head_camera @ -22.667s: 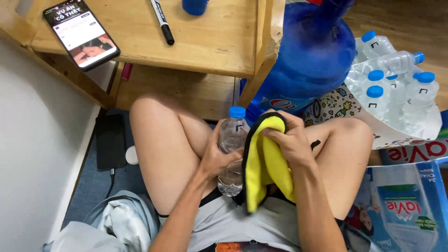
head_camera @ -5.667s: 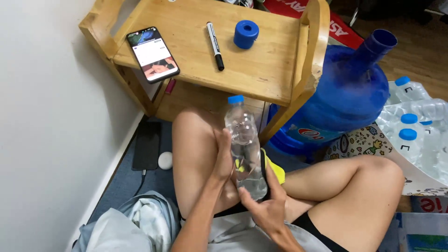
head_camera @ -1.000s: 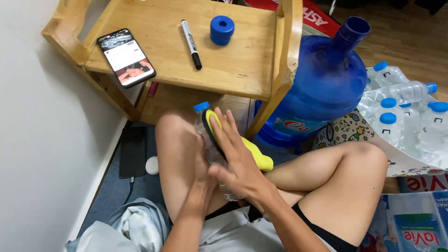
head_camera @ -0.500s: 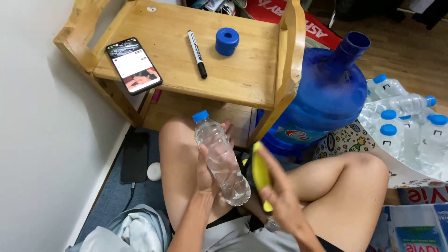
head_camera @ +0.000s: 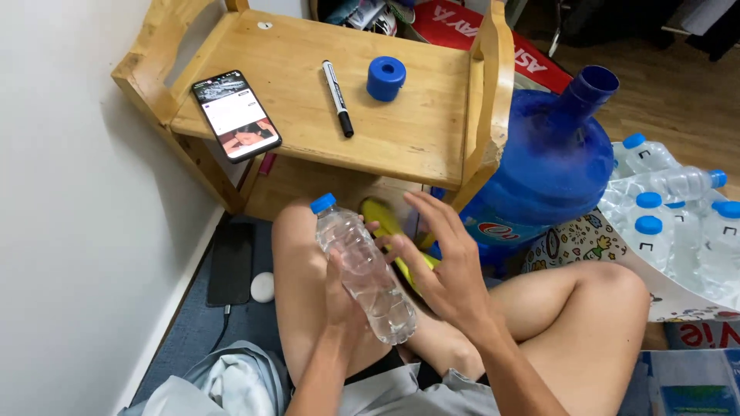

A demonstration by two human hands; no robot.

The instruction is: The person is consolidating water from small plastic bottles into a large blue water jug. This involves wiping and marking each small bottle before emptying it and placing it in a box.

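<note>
My left hand (head_camera: 339, 296) grips a clear plastic water bottle (head_camera: 362, 270) with a blue cap, tilted with the cap up and to the left over my left thigh. My right hand (head_camera: 443, 266) is just right of the bottle, fingers spread, with a yellow cloth (head_camera: 389, 231) under the fingers; whether it grips the cloth or only touches it I cannot tell. I sit cross-legged on the floor.
A low wooden stool-table (head_camera: 324, 92) stands ahead, bearing a phone (head_camera: 235, 115), a black marker (head_camera: 338, 87) and a blue cap (head_camera: 385, 77). A big blue water jug (head_camera: 551, 154) is at right, with several small bottles (head_camera: 663, 208) beyond. A white wall is on the left.
The right hand with the yellow cloth came off the bottle's top and moved to its right side. The bottle now shows fully, still tilted in the left hand.
</note>
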